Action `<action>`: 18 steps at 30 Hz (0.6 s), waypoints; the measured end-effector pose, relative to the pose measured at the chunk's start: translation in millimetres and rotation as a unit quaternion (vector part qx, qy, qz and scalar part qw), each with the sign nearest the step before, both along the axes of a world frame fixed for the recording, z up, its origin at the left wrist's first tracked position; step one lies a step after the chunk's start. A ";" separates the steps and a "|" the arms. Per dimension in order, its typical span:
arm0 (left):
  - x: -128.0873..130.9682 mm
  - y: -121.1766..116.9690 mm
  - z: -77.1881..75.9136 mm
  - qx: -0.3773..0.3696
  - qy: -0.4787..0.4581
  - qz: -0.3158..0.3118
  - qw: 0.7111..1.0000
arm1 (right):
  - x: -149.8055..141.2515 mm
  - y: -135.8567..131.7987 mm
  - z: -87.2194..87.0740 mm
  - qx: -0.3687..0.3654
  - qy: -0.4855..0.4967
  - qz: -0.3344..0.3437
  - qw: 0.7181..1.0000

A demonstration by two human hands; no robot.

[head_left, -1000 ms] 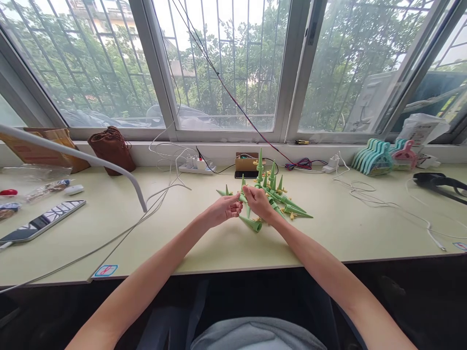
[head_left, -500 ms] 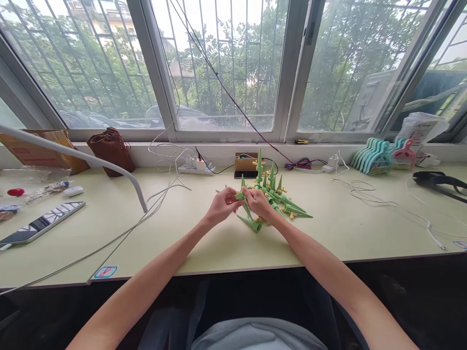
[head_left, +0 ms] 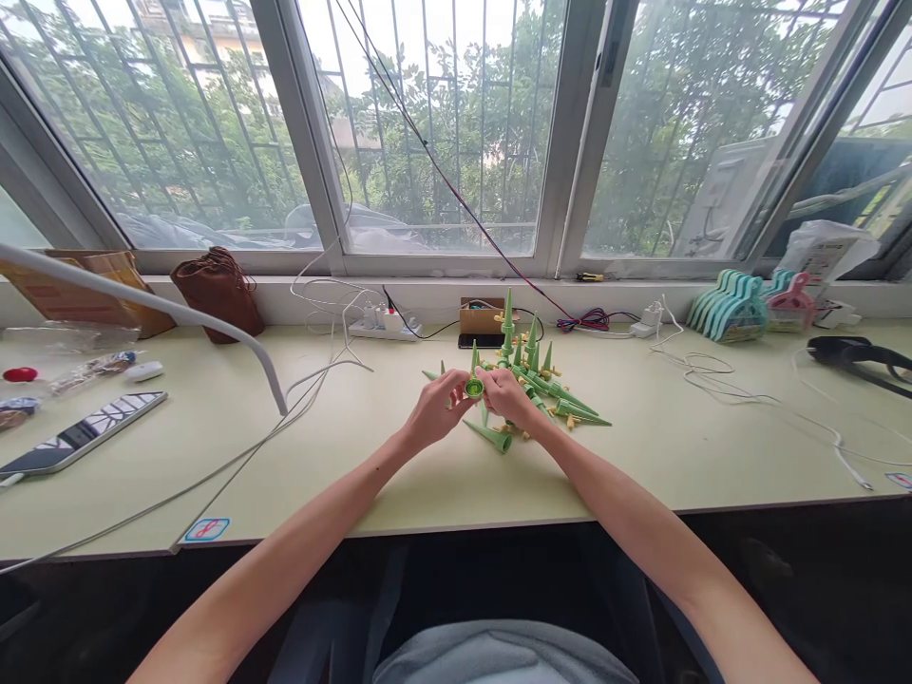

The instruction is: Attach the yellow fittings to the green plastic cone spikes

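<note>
My left hand (head_left: 436,410) and my right hand (head_left: 507,396) meet over the middle of the pale green desk (head_left: 399,475). Between their fingertips they pinch one green plastic cone spike (head_left: 474,388), its round open end turned toward me. Just behind and to the right lies a pile of green cone spikes (head_left: 545,385) with small yellow parts; some stand upright, others lie flat. A single loose green spike (head_left: 490,435) lies on the desk below my hands.
White cables (head_left: 313,380) and a power strip (head_left: 383,328) run across the left half. A phone (head_left: 78,435), a brown pouch (head_left: 219,290) and a white lamp arm (head_left: 142,304) sit at left. Teal hangers (head_left: 731,306) and black goggles (head_left: 859,356) lie at right.
The held spike has been turned, so its open round end now faces me. Both hands stayed in about the same place above the desk.
</note>
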State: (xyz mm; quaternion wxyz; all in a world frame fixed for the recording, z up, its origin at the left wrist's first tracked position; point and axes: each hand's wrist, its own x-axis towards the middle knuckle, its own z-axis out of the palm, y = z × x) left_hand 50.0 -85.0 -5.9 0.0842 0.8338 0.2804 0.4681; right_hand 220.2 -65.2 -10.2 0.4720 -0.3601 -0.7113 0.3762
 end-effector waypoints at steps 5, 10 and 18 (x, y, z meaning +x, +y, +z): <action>2.9 -3.4 4.6 -0.069 -0.023 0.013 0.997 | -3.3 -3.8 3.5 0.025 -0.001 -0.043 0.999; 4.2 -5.3 6.8 -0.150 -0.025 0.005 0.988 | -4.5 -6.1 6.1 0.050 0.008 -0.075 0.996; 7.6 -3.2 11.6 -0.333 -0.166 -0.064 0.926 | -3.6 -1.9 2.1 0.050 0.040 -0.089 0.994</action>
